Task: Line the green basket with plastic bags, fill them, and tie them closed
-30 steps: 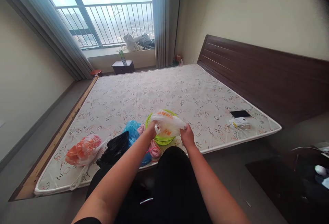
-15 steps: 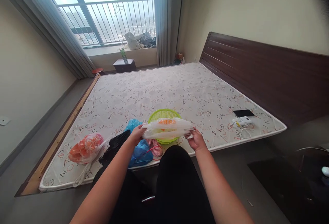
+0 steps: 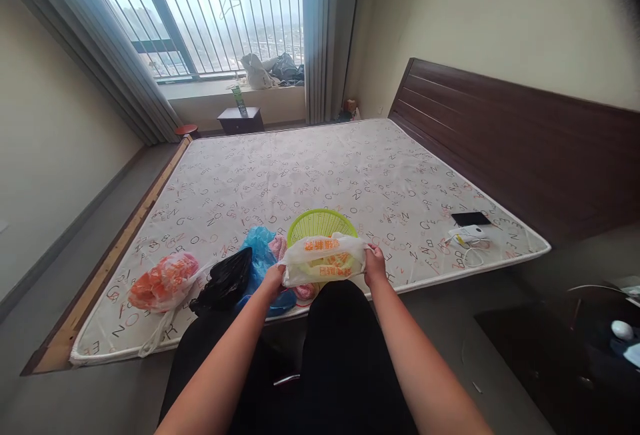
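Observation:
A white translucent plastic bag (image 3: 300,258) with orange print is stretched between my two hands, above my knees. My left hand (image 3: 273,280) is closed on its left end, and my right hand (image 3: 375,266) grips the right end. Behind the bag stands a lime-green plastic basket (image 3: 323,222), its lower part hidden by the bag. Left of my left hand lie a blue plastic bag (image 3: 260,252), a pink cloth-like item (image 3: 278,246) and a black plastic bag (image 3: 226,280). Farther left rests a clear plastic bag with orange and pink contents (image 3: 167,280).
All this is on a bare mattress (image 3: 280,175) printed with letters. A black phone (image 3: 471,219) and a white device with cables (image 3: 469,234) lie toward its right edge. A dark wooden headboard (image 3: 500,122) rises at the right. A small nightstand (image 3: 241,120) stands beyond the far edge.
The white bag has been lowered toward my knees and spread wider, showing more of its print. My right hand has moved slightly left. More of the basket's far rim shows.

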### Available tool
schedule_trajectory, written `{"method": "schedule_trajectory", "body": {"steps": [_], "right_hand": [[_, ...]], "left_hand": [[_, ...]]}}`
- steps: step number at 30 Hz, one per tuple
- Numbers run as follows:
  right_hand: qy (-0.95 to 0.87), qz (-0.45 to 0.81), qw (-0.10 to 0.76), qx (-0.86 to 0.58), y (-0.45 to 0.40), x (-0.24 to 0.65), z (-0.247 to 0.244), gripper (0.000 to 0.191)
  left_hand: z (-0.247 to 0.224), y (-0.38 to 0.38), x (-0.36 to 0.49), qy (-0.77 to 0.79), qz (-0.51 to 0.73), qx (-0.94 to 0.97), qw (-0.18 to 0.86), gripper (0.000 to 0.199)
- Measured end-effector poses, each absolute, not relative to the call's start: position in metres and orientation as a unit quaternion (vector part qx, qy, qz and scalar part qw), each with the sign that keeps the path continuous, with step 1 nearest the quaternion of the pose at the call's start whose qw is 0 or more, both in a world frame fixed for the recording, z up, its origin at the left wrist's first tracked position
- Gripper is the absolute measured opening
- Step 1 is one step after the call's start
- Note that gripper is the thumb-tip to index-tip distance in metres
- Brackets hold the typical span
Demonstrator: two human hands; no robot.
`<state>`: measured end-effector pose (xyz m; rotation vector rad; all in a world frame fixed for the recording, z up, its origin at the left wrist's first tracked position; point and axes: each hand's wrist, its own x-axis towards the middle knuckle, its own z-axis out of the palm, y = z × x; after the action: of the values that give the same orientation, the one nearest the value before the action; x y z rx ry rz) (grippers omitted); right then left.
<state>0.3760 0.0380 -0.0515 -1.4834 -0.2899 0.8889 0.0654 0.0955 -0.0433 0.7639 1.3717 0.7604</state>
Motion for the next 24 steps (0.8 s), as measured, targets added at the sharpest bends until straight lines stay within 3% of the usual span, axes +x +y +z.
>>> {"method": "schedule_trajectory", "body": {"steps": [3, 6, 9, 13, 16, 19, 24], "right_hand": [[-0.152, 0.353, 0.655, -0.651, 0.053, 0.389, -0.045, 0.055], [-0.232, 0.396, 0.656, -0.599, 0.071, 0.400, -0.031, 0.062], [-0.306, 0.466, 0.615, -0.558, 0.085, 0.405, -0.015, 0.061], [-0.364, 0.502, 0.545, -0.563, 0.089, 0.404, -0.001, 0.056], [-0.379, 0.503, 0.522, -0.575, 0.083, 0.399, 0.004, 0.065], [-0.393, 0.443, 0.527, -0.609, 0.075, 0.389, 0.005, 0.072], [-0.366, 0.318, 0.541, -0.687, 0.067, 0.374, 0.006, 0.053]], "left_hand": [[-0.049, 0.098, 0.056, 0.654, 0.346, 0.377, 0.557, 0.020], [-0.046, 0.103, 0.049, 0.672, 0.386, 0.433, 0.460, 0.044], [-0.037, 0.108, 0.049, 0.595, 0.432, 0.539, 0.411, 0.057], [-0.026, 0.117, 0.054, 0.509, 0.442, 0.632, 0.382, 0.053], [-0.025, 0.126, 0.058, 0.512, 0.433, 0.664, 0.331, 0.042], [-0.026, 0.133, 0.064, 0.533, 0.415, 0.648, 0.351, 0.042], [-0.017, 0.135, 0.074, 0.548, 0.406, 0.582, 0.442, 0.057]]}}
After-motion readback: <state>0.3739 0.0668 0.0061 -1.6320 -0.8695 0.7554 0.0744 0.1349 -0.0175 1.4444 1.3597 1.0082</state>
